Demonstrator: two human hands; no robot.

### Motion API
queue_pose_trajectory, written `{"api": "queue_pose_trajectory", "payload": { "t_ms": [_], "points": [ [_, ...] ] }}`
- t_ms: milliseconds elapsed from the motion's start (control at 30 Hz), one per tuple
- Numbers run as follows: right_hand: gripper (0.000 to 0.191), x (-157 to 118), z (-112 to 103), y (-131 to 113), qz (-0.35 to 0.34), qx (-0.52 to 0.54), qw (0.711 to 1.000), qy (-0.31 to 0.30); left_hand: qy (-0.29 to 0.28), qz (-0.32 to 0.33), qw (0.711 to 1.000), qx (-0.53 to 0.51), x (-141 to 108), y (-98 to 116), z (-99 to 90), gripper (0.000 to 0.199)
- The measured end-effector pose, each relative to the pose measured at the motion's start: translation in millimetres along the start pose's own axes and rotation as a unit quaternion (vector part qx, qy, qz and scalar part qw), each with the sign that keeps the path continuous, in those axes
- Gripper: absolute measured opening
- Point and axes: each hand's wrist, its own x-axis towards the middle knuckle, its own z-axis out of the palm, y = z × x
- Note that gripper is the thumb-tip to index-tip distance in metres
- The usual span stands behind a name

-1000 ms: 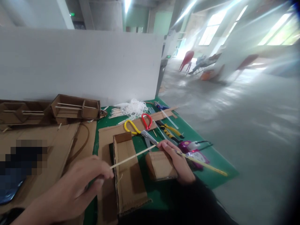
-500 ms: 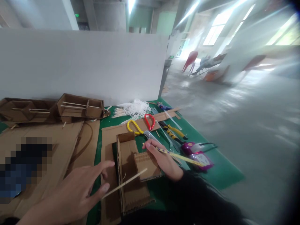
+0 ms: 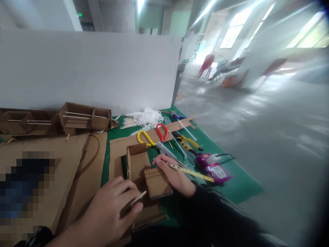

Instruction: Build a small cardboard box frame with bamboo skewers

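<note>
Head view: one left hand (image 3: 113, 209), lower centre of the frame, fingers bent and closed on a thin stick (image 3: 140, 196). One right hand (image 3: 177, 176), right of centre, fingers holding a spotted yellow rod (image 3: 196, 174) and touching a small cardboard box (image 3: 159, 185), just below centre; whether they grip the box too, I cannot tell. One long open box (image 3: 137, 156), lower centre, behind the left hand. One pair of scissors (image 3: 163, 147), centre. One pair of pliers (image 3: 189, 147), right of the scissors.
</note>
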Motion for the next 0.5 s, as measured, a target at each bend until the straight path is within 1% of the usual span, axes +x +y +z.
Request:
{"api": "queue_pose_trajectory", "payload": {
  "t_ms": [100, 200, 267, 367, 433, 500],
  "points": [
    [0.030, 0.8, 0.0, 0.5, 0.002, -0.004, 1.000, -0.004, 0.015, -0.011, 0.999, -0.036, -6.1, -4.8, -0.7, 0.017],
    [0.030, 1.3, -0.3, 0.7, 0.000, -0.008, 1.000, -0.005, 0.049, -0.010, 0.998, -0.043, -11.7, -6.9, -0.7, 0.011],
    [0.030, 1.4, -0.5, 1.3, -0.004, -0.008, 1.000, -0.009, 0.059, -0.010, 0.998, -0.032, -11.4, -6.2, -2.6, 0.010],
    [0.030, 1.4, -1.0, 3.5, -0.004, -0.004, 1.000, -0.017, 0.066, -0.003, 0.998, 0.022, -0.7, -3.1, -9.0, 0.013],
    [0.031, 1.4, -1.4, 5.4, 0.000, 0.003, 1.000, -0.019, 0.054, 0.012, 0.995, 0.078, 11.4, -1.5, -12.5, 0.014],
    [0.031, 1.6, -2.0, 7.0, 0.003, 0.010, 1.000, -0.017, 0.040, 0.019, 0.993, 0.113, 23.8, -0.6, -13.0, 0.016]
  ]
}}
